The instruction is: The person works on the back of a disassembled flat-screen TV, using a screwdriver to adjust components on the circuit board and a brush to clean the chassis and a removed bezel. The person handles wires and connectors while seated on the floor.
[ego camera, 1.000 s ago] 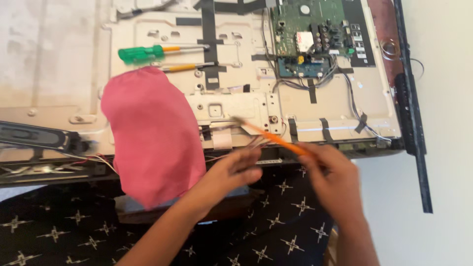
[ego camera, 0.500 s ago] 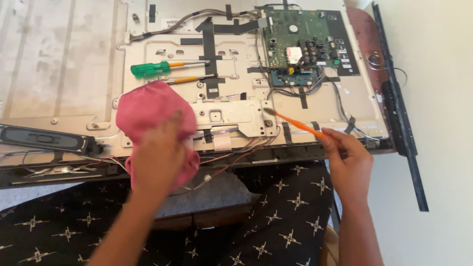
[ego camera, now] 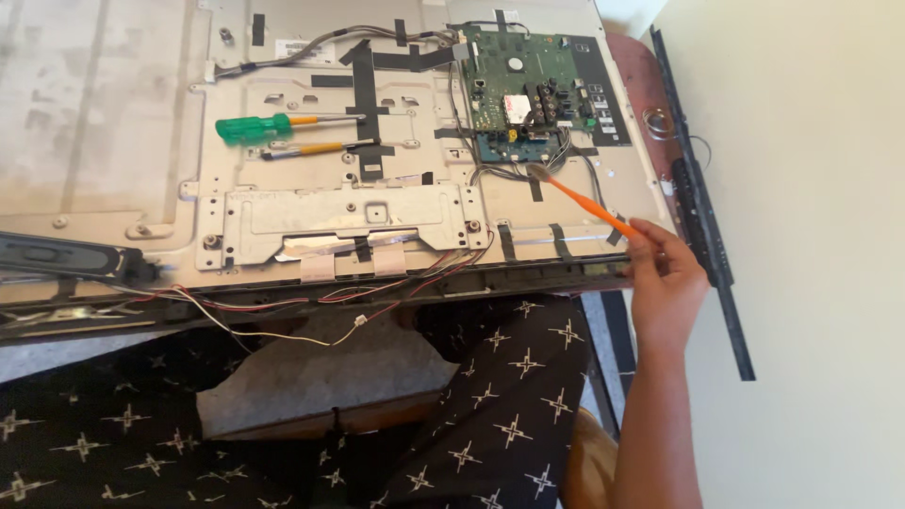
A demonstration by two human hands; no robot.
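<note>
A flat television lies face down on a bench, its back cover off and the metal rear chassis exposed. The person's right hand is at the chassis's near right corner, its grip closed around the orange handle of a slim brush. The brush reaches up and left, and its bristled tip sits at the lower edge of the green circuit board, among the bundled wires there. The left hand is out of view.

Judging by the scene, the set is already opened and the work looks to be at the brushing of the board; the board remains mounted and its cables plugged in.

Two screwdrivers lie side by side on the chassis, well left of the board: one with a green handle, one thinner with an amber shaft. A black speaker bar rests at the near left edge. Thin red, black and white wires trail off the front edge toward the person's lap, covered in dark star-patterned fabric. Black tape strips and cable runs crowd the area around the board.
</note>
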